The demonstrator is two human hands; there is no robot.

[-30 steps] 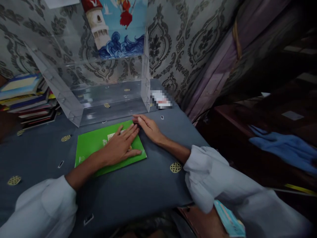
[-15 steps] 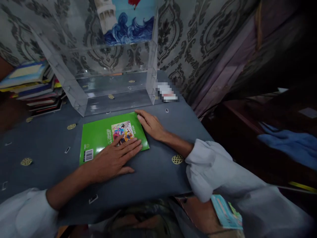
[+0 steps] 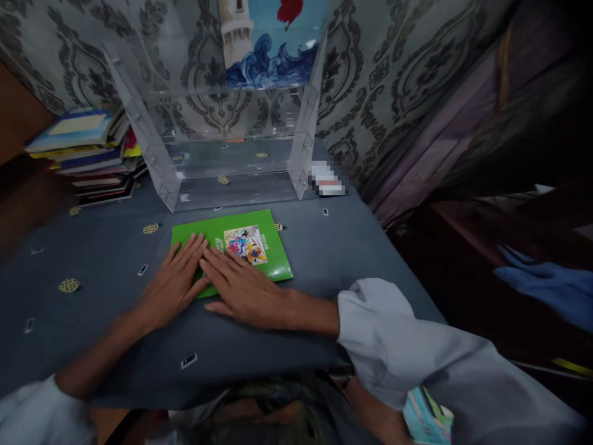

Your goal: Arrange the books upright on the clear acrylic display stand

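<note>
A thin green book with a colourful picture on its cover lies flat on the grey-blue table. My left hand lies flat, fingers spread, on the book's near left corner. My right hand rests beside it, fingers stretched out over the book's near edge, fingertips touching the left hand's. Neither hand holds anything.
A clear acrylic shelf stands just behind the book against the patterned wall. A stack of books sits at the back left. Small round tokens dot the cloth. The table's edge drops off at the right, where a blue cloth lies.
My right hand has left the book's far right corner and come down to its near edge beside the left hand. My left hand slid left, uncovering the cover picture.
</note>
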